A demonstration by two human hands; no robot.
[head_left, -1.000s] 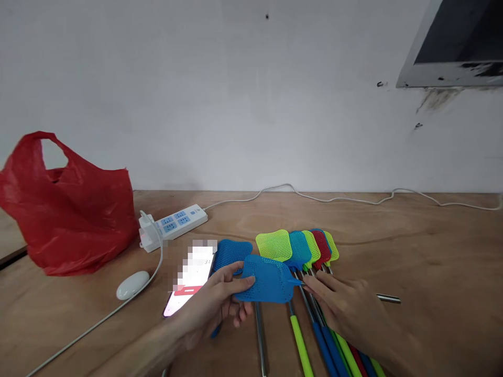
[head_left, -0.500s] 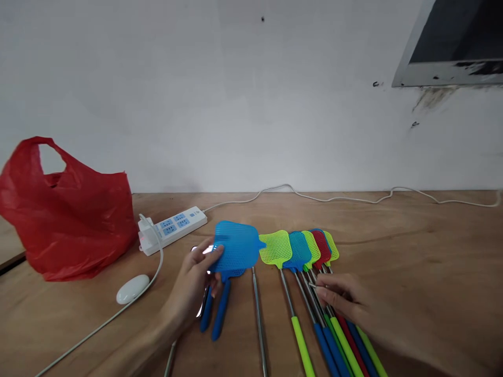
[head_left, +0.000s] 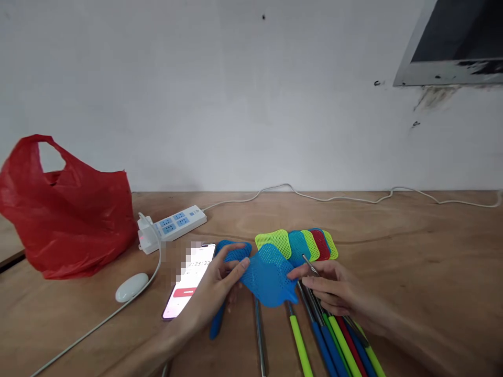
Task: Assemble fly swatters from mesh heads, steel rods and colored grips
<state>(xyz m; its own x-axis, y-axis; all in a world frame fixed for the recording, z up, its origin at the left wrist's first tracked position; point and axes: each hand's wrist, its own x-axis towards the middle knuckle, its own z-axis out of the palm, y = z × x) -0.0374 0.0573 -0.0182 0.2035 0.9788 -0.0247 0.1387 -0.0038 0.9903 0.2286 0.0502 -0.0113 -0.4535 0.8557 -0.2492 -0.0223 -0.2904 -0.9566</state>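
My left hand [head_left: 216, 290] pinches the left edge of a loose blue fly-swatter head [head_left: 269, 276], held tilted just above the wooden table [head_left: 412, 262]. My right hand [head_left: 334, 293] pinches a thin metal rod [head_left: 309, 266] whose tip points up and left, close to the blue head's neck. Behind them lies a row of fly swatters [head_left: 302, 246] with yellow-green, teal and red heads and coloured handles. Another blue swatter [head_left: 231, 256] lies under my left hand.
A lit phone [head_left: 190, 285] lies left of my left hand. Further left are a white mouse-shaped device [head_left: 131, 287], a white power strip [head_left: 173, 222] with a cable, and a red plastic bag [head_left: 66, 214]. A bare metal rod [head_left: 259, 335] lies near the front edge.
My left hand brought the blue head down from near the power strip back toward the centre. My right hand lifted a metal rod from the row and raised its tip toward the head.
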